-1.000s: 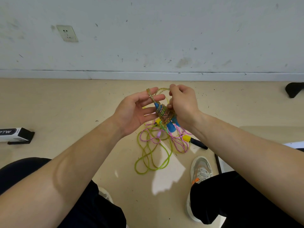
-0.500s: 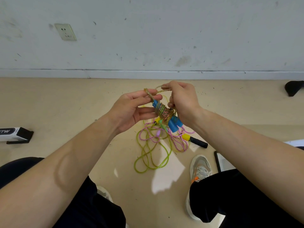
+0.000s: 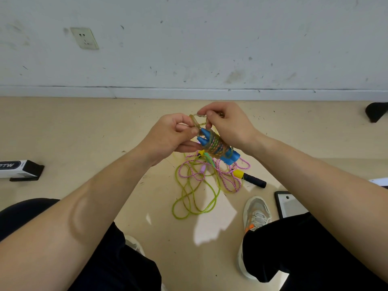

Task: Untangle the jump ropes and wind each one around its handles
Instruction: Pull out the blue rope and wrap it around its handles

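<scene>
Left hand (image 3: 172, 134): fingers curled, gripping the blue handles (image 3: 204, 136) at their tips.
Wound rope (image 3: 217, 147): coiled round both handles, held above the floor.
Right hand (image 3: 230, 127): pinching the loose rope end (image 3: 196, 119).
Floor below: green rope (image 3: 218, 192), pink rope (image 3: 249, 165), tangled.

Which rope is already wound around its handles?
The blue-handled rope, held by the left hand and right hand, its cord coiled round both handles. The green rope and pink rope lie loose, tangled on the floor.

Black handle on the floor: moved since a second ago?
No. The black handle lies just as far from the baseboard as before; only the camera tilted.
</scene>
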`<action>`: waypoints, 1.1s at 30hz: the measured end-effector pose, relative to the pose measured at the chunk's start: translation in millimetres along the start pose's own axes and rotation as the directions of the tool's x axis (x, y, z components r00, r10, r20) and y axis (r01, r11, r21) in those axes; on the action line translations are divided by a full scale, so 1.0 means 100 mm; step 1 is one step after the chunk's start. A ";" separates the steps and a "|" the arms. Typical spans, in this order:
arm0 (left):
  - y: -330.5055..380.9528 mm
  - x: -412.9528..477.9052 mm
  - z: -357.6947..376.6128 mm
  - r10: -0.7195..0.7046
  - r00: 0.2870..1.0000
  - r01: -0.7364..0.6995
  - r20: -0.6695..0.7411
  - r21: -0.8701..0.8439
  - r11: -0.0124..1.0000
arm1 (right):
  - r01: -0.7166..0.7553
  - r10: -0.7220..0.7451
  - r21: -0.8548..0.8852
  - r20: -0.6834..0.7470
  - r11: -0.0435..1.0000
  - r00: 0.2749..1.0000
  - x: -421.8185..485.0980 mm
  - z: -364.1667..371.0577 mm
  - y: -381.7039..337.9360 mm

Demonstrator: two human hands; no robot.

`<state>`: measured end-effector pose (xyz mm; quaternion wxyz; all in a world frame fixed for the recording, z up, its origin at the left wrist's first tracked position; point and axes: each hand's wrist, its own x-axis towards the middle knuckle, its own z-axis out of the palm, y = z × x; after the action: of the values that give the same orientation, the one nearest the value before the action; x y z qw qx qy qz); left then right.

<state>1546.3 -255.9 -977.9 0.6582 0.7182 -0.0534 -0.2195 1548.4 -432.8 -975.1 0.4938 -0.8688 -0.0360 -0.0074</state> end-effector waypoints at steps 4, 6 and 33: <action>0.02 -0.01 -0.01 0.034 0.999 -0.033 -0.027 0.027 0.999 | 0.007 -0.006 -0.013 0.026 1.000 1.000 0.00 0.03 0.04; 0.01 -0.02 0.00 0.050 0.999 -0.049 -0.019 0.042 0.998 | -0.004 0.004 0.015 0.035 1.000 0.999 0.00 0.04 0.05; -0.10 0.08 0.02 0.214 0.949 -0.178 -0.230 0.169 0.969 | 0.092 -0.080 -0.059 0.185 0.994 0.980 0.00 0.10 0.04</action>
<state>1550.5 -259.7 -989.5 0.6239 0.7772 -0.0584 -0.0574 1548.2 -426.4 -983.2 0.4579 -0.8797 -0.1183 0.0496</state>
